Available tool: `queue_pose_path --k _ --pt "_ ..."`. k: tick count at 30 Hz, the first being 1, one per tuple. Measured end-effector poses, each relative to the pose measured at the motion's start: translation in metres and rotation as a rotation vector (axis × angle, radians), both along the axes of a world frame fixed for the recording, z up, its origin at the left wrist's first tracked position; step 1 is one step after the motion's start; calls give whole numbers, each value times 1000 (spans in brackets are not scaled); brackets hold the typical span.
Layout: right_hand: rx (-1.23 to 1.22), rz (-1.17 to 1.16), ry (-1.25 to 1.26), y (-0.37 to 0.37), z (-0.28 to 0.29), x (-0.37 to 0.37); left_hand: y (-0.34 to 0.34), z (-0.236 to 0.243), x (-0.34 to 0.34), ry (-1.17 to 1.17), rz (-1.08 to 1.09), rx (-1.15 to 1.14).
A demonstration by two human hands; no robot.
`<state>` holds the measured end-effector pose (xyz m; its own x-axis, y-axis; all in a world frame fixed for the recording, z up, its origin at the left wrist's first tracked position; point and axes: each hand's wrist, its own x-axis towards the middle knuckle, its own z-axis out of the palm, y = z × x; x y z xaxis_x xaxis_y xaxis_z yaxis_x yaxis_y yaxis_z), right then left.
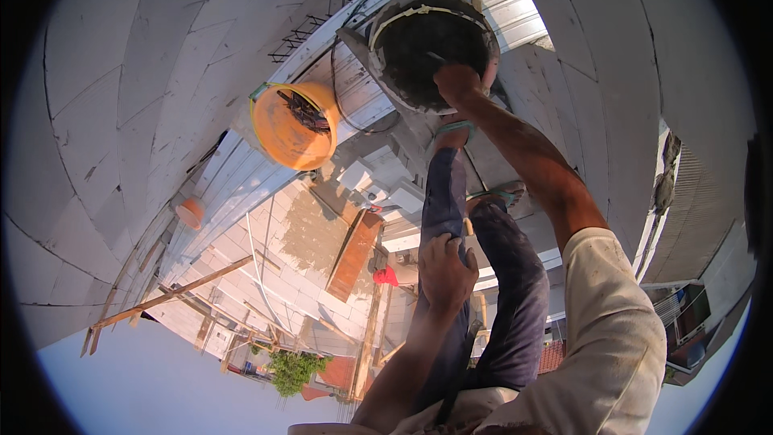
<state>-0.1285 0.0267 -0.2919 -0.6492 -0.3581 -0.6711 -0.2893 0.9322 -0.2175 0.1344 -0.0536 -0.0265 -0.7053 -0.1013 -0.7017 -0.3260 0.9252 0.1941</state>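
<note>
Right hand grip inside round, mortar-caked grey bucket.

The right hand reaches forward into a dark bucket caked with grey mortar, gripping at its rim. The left hand rests on the person's thigh, well behind the right. To the left of both hands stands an orange bucket holding dark pieces, on pale planks.
</note>
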Motion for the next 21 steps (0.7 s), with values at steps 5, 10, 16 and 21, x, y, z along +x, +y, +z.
queue_pose_path --k 5,10,16,21 --pt "-29 -120 -78 -1 1 12 0 3 -4 10 -8 18" --pt "-292 -437 -90 42 -27 37 2 4 -7 41 -87 8" --pt "-604 -593 -374 88 33 35 -1 -1 -3 21 -159 -35" --pt "-956 -745 -52 147 65 123 13 6 -10 -19 -294 -58"
